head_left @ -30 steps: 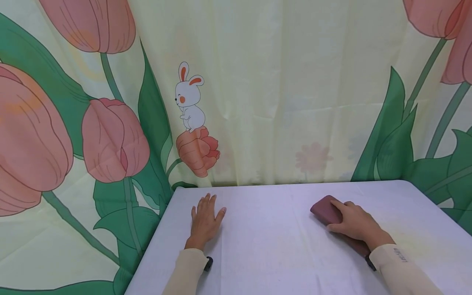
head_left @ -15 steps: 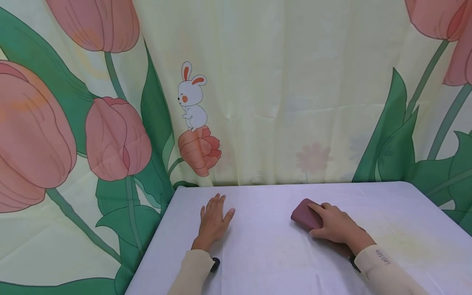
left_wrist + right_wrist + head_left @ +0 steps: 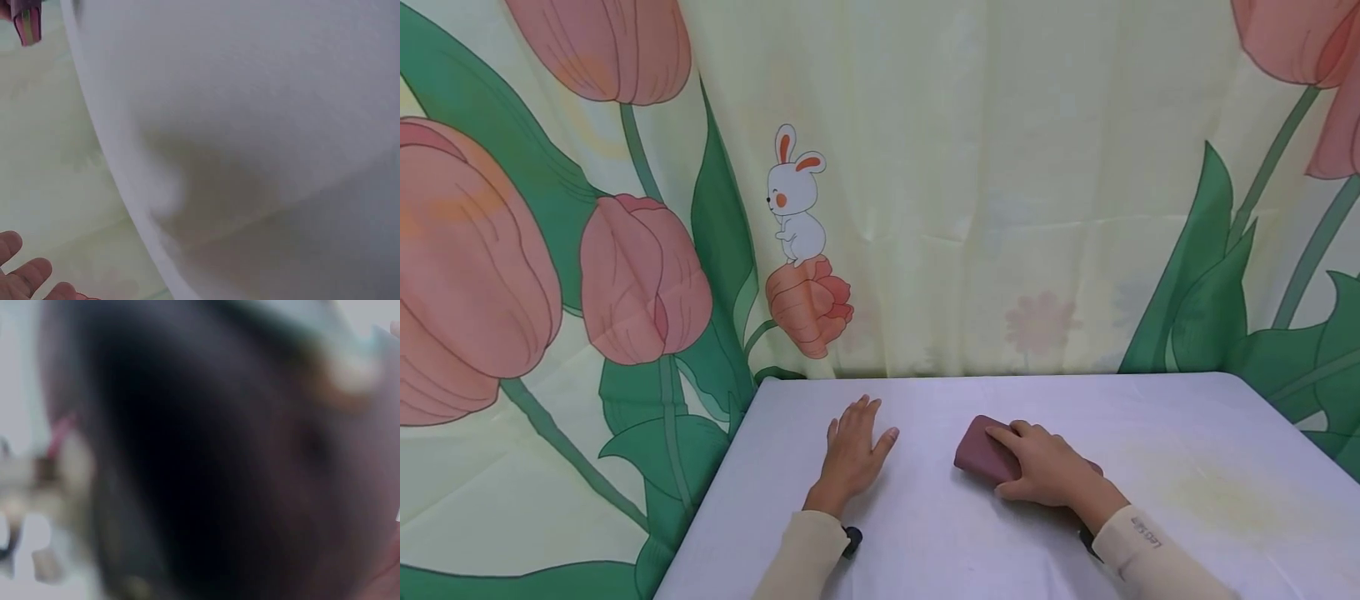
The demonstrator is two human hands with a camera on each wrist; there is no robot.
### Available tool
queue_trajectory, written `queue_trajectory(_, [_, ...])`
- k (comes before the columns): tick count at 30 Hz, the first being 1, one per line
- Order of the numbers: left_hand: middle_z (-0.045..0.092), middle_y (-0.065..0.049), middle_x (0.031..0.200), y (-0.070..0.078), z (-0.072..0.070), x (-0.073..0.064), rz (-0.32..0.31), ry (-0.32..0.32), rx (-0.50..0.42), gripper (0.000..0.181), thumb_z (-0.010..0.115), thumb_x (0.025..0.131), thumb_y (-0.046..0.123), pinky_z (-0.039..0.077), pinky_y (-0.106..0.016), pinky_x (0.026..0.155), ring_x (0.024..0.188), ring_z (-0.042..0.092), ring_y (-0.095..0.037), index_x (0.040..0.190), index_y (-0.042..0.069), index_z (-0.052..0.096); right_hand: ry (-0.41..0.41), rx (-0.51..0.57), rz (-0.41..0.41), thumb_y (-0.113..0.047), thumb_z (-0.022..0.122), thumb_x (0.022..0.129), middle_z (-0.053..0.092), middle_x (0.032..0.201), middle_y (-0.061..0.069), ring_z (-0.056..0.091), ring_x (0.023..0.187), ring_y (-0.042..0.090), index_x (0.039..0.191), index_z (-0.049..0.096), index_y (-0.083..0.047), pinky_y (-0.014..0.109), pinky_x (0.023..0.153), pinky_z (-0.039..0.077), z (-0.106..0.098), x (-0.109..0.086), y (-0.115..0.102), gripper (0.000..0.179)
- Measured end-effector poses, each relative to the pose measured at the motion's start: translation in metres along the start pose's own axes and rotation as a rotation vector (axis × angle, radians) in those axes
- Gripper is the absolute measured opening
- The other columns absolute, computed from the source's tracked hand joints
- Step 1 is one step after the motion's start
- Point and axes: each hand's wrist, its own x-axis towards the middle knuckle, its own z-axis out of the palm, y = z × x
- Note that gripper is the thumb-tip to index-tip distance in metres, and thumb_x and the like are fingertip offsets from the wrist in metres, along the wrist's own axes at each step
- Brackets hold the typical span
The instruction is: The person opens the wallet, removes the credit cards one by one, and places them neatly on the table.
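Observation:
A long maroon wallet (image 3: 981,450) is gripped from above by my right hand (image 3: 1048,467), thumb on the near side and fingers over the top. It slants across the right-centre of the white-covered table (image 3: 925,550). One narrow end of the wallet (image 3: 28,26) shows at the top left of the left wrist view, pink with a greenish strip. My left hand (image 3: 853,450), palm down and fingers spread, holds nothing and is to the left of the wallet. In the right wrist view the wallet (image 3: 275,487) is a dark blur that fills most of the picture.
Behind the table's far edge hangs a pale curtain (image 3: 940,208) printed with tulips and a white rabbit. A faint yellowish stain (image 3: 1225,500) marks the cloth at the right. Dark bands sit at both wrists.
My right hand has moved left with the wallet, toward the middle of the table. The left hand has shifted a little to the right, still spread.

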Motion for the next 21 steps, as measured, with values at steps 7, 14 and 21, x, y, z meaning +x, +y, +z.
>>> queue_trajectory(7, [0.038, -0.015, 0.165, 0.012, 0.003, -0.001, 0.035, -0.031, -0.014, 0.065, 0.047, 0.108, 0.051, 0.02, -0.067, 0.121, 0.153, 0.032, -0.035, 0.159, 0.011, 0.041, 0.055, -0.007, -0.109, -0.041, 0.086, 0.072, 0.061, 0.13, 0.014, 0.058, 0.101, 0.024, 0.144, 0.061, -0.019, 0.051, 0.082, 0.05, 0.001, 0.002, -0.024, 0.08])
queue_trajectory(14, [0.042, -0.016, 0.162, 0.022, 0.009, -0.003, 0.084, -0.05, -0.056, 0.064, 0.047, 0.108, 0.049, 0.027, -0.063, 0.121, 0.151, 0.036, -0.036, 0.157, 0.009, 0.043, 0.088, -0.018, -0.199, -0.039, 0.086, 0.071, 0.062, 0.127, 0.015, 0.06, 0.099, 0.024, 0.142, 0.063, -0.019, 0.048, 0.078, 0.05, -0.001, 0.002, -0.042, 0.077])
queue_trajectory(21, [0.043, -0.013, 0.161, 0.034, 0.013, -0.006, 0.095, -0.085, -0.159, 0.061, 0.045, 0.11, 0.048, 0.034, -0.059, 0.119, 0.151, 0.037, -0.034, 0.158, 0.011, 0.042, 0.099, -0.041, -0.288, -0.039, 0.086, 0.073, 0.062, 0.127, 0.014, 0.062, 0.1, 0.024, 0.142, 0.062, -0.018, 0.045, 0.077, 0.051, -0.001, 0.002, -0.057, 0.075])
